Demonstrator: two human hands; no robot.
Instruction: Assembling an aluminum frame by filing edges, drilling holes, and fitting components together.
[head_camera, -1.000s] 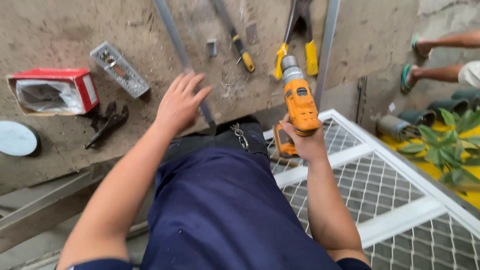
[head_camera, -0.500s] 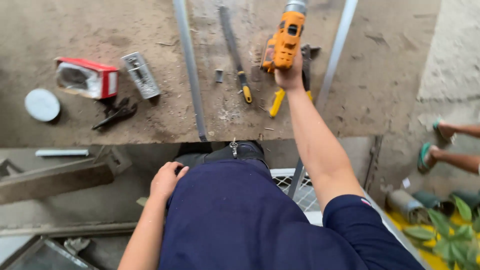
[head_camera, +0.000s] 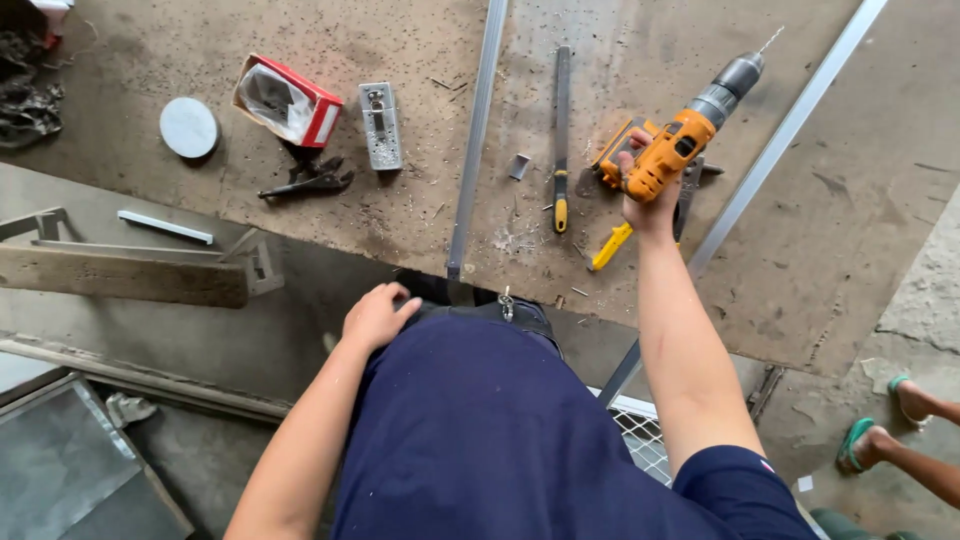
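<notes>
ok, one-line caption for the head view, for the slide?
Right hand lifts an orange cordless drill above a littered workboard; left hand rests at the waist.

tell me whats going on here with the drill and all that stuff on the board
A person stands over a dusty work board. Their right hand grips an orange drill, held above the board with its bit pointing up and to the right. The left hand rests at their waist. On the board lie a long metal bar, a file, a red box, a round white disc and dark pliers.
</notes>
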